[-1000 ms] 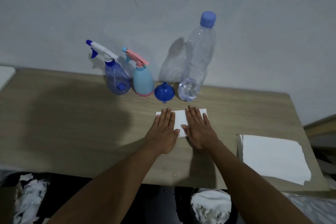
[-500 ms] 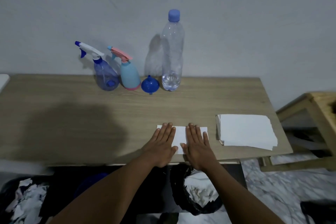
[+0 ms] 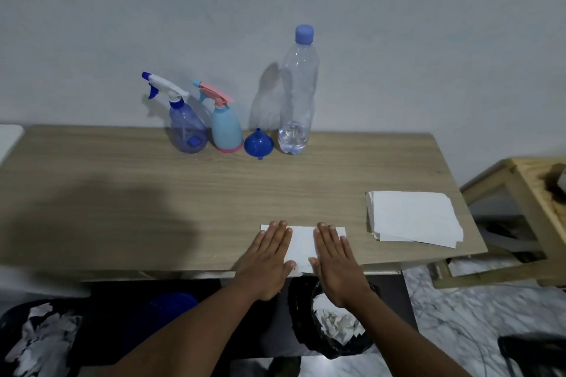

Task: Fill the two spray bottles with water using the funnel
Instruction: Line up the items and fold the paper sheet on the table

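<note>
At lower centre, left hand (image 3: 269, 257) and right hand (image 3: 335, 260) lie spread flat, empty.
Their palms hide much of the white card (image 3: 303, 242).

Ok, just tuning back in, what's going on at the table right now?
Nothing is being filled yet. Both the left hand and the right hand lie flat, palms down, on a white sheet at the near edge of the table. Lined up by the wall, untouched, are the purple spray bottle, the light blue spray bottle, the blue funnel resting mouth down, and the capped water bottle, which looks only partly full.
</note>
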`<act>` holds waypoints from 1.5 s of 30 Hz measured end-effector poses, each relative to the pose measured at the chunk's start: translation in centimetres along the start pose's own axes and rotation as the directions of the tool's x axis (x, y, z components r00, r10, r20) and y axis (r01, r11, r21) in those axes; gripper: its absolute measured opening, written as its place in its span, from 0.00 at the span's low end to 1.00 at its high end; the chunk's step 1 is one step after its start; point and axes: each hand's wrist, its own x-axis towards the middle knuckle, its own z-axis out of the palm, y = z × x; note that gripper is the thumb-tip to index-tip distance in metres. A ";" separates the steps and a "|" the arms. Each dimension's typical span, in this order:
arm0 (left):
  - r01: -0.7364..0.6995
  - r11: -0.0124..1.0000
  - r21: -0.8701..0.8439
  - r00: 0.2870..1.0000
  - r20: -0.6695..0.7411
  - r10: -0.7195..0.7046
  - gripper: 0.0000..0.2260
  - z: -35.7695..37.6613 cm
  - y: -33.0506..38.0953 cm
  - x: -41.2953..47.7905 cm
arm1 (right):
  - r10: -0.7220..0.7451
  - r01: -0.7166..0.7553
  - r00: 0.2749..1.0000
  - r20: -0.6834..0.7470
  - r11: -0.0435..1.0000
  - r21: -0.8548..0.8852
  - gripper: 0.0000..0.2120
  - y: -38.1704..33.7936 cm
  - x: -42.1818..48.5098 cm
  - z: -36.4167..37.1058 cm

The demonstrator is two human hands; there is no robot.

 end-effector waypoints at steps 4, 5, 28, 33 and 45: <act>0.011 1.000 0.001 1.000 -0.010 -0.011 0.29 0.3 -1.4 -1.3 | -0.004 0.004 1.000 0.009 1.000 -0.006 0.30 -2.0 0.2 0.2; 0.017 1.000 -0.006 1.000 -0.012 -0.017 0.29 0.4 -1.9 -1.7 | -0.007 0.008 1.000 0.014 1.000 -0.017 0.30 -2.6 0.3 0.3; 0.178 0.981 -0.071 0.980 -0.080 -0.183 0.30 0.1 -26.0 -10.8 | -0.197 0.202 0.977 0.076 0.978 -0.055 0.32 -24.7 13.8 2.1; 0.144 0.988 -0.049 0.984 -0.102 -0.148 0.31 -0.7 -29.4 -9.0 | -0.211 0.214 0.974 0.082 0.976 -0.029 0.32 -25.8 16.6 1.1; 0.172 0.966 -0.192 0.956 -0.205 -0.211 0.29 -3.0 -32.1 -5.4 | -0.230 0.222 0.971 0.071 0.970 0.098 0.31 -25.7 24.0 -1.2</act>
